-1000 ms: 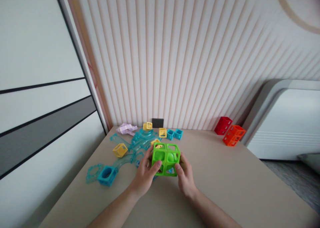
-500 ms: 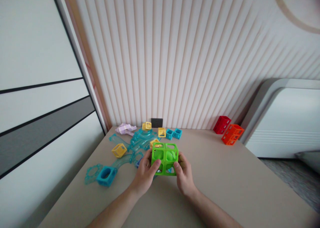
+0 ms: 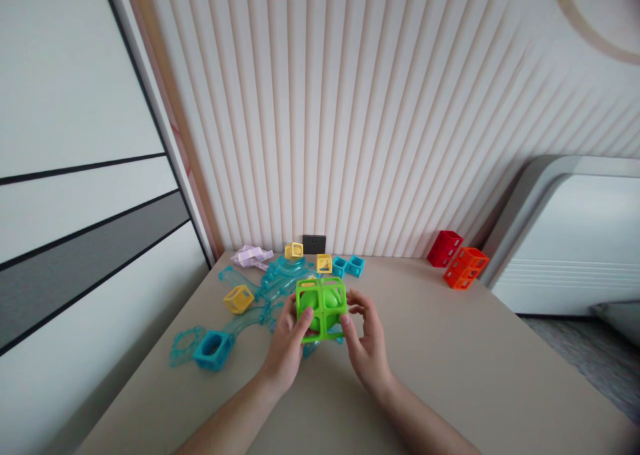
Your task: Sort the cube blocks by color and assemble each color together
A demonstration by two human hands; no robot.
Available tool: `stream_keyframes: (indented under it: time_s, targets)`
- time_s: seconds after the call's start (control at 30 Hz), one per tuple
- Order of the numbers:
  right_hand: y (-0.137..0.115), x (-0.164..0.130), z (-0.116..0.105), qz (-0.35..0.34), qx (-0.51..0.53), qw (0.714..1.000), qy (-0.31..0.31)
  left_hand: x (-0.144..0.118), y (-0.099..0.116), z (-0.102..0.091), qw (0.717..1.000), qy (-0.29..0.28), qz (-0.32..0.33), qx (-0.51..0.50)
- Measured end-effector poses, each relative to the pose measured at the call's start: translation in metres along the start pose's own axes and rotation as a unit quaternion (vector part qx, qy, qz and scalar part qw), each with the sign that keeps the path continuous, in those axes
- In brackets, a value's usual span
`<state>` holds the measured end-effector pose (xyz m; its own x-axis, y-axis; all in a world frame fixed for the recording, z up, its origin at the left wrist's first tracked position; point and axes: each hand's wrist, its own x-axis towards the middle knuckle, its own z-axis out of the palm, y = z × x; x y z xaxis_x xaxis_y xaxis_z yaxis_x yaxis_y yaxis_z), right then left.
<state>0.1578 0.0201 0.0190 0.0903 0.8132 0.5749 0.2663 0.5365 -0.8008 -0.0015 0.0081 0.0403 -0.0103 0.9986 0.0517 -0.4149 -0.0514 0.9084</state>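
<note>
Two hands clamp the green block [image 3: 321,308] above the tabletop [image 3: 450,348], in front of the teal pieces [image 3: 280,282]: left hand [image 3: 285,345], right hand [image 3: 365,345]. Judged light, rigid, smooth plastic; grip the open frame edges.

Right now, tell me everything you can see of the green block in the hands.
The green block is bright, glossy plastic, an open frame of square windows with a rounded green shape inside. It is held above the table, slightly tilted. The left hand grips its left side, thumb on the front; the right hand touches its right edge with its fingertips.
</note>
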Motion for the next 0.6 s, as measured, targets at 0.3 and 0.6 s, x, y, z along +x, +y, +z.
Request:
stream_keyframes:
  time_s: [0.3,0.6]
  targets:
    - [0.007,-0.008,0.000,-0.030,-0.086,0.992,-0.087,-0.005,0.001,-0.001,0.995,-0.074,0.043,0.043]
    - [0.016,0.000,0.002,0.068,-0.058,0.993,-0.071,-0.011,-0.009,-0.002,0.979,-0.159,0.051,0.121]
